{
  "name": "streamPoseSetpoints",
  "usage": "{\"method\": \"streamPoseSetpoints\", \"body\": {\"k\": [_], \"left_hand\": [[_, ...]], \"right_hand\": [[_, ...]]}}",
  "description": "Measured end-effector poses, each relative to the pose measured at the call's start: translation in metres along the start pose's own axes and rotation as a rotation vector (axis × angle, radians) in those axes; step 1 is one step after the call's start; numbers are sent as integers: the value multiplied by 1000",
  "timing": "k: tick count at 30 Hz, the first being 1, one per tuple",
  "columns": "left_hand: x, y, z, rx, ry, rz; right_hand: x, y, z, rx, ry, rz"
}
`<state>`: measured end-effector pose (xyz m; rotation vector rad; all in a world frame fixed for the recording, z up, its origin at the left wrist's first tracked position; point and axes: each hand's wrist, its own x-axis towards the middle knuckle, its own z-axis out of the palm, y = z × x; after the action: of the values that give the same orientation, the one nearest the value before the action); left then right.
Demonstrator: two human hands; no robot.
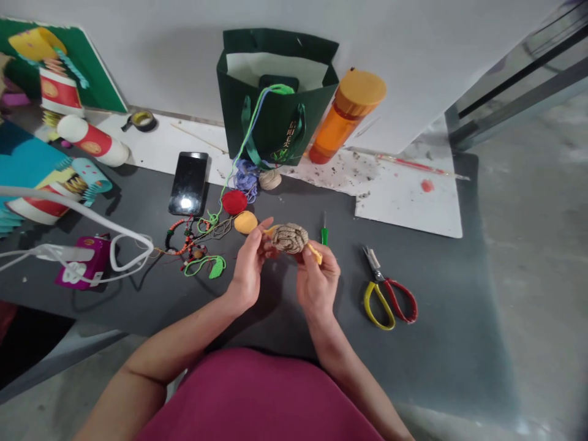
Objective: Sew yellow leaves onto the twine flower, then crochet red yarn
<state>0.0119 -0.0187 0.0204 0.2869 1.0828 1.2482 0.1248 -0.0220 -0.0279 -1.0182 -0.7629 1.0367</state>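
Above the table I hold a tan crocheted flower, a coiled, rose-like piece with a yellow band showing at both sides. My left hand pinches its left side, where the band comes out. On the right, my right hand is closed with thumb and fingers on the other yellow end. A yellow disc and a red disc lie just beyond my left hand. Behind my right hand is a green-handled crochet hook or similar thin tool. Scissors with one yellow and one red handle lie to the right.
A dark green paper bag and an orange bottle stand at the back. Green yarn runs from the bag to the table. A phone, beaded bracelets, a purple power block with white cables and paper-cup crafts lie leftward.
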Motion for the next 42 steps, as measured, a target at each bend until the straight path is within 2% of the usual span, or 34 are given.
{"method": "streamPoseSetpoints", "body": {"k": [3, 5, 7, 10, 14, 18, 20, 25, 28, 32, 37, 42], "left_hand": [[-2, 11, -3, -18, -175, -141], [-1, 19, -5, -31, -261, -230], [3, 26, -8, -31, -319, -294], [9, 32, -12, -17, -381, -341], [13, 34, -15, -14, -369, -370], [13, 35, -13, -21, -296, -298], [12, 35, -12, 0, -278, -239], [13, 33, -12, 65, -297, -132], [12, 30, -13, 83, -319, -93], [11, 25, -14, 62, -374, -103], [11, 20, -15, 44, -431, -147], [10, 21, -16, 152, -464, -138]], "right_hand": [[3, -8, -9, -339, -136, -324], [5, -14, -15, -503, -219, -446], [6, -17, -20, -590, -263, -499], [9, -19, -24, -642, -312, -505], [12, -18, -24, -641, -388, -474], [13, -20, -21, -569, -426, -389], [13, -22, -19, -482, -427, -293], [14, -27, -16, -108, -430, 26], [15, -26, -13, -80, -314, 145], [15, -22, -10, -111, -172, 197], [15, -23, -7, -80, -126, 218], [15, -26, -7, -57, -109, 224]]}}
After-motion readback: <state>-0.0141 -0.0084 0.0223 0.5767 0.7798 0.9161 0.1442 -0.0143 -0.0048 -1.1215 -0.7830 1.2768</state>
